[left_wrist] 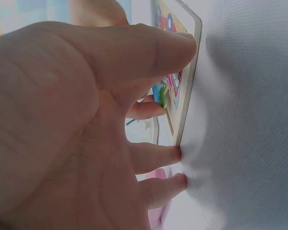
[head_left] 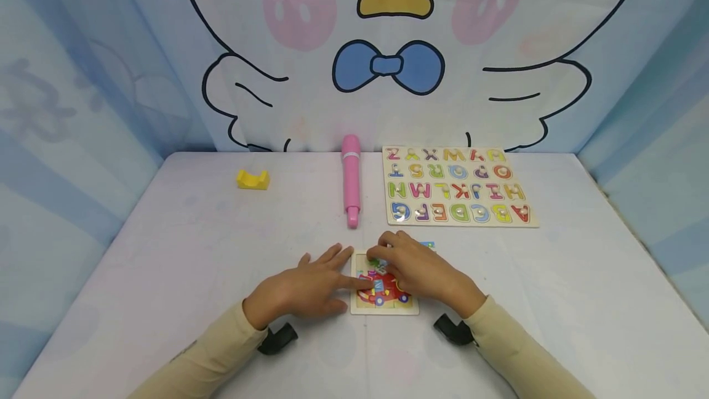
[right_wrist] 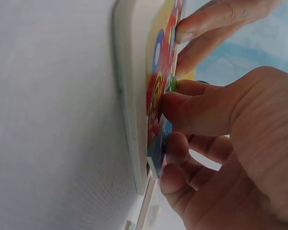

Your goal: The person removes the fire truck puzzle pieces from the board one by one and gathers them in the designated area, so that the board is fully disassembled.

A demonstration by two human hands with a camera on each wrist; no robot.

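Work on the small wooden picture board (head_left: pixel 384 311) seems to be well advanced but not finished. The board is laid flat on the white tabletop (head_left: pixel 166 300), between the two hands, and most of a red car (head_left: pixel 390 293) can be seen within its frame. The lower part of the picture looks filled, while the upper part, half covered by fingers, appears unsettled. There, a green and blue piece (head_left: pixel 374 261) is pinched by the thumb and fingers of the right hand (head_left: pixel 418 273), and its edge is shown raised above the frame in the right wrist view. By the left hand (head_left: pixel 310 288) nothing is gripped: its fingers are spread, with the index finger laid on the car and other fingertips set on the tabletop. What is left is judged to be the seating of that upper section, though whether any slot is bare beneath the right hand cannot be told. Just beyond that hand a bit of blue (head_left: pixel 428 244) is glimpsed; whether it belongs to the pinched piece or is separate cannot be made out.
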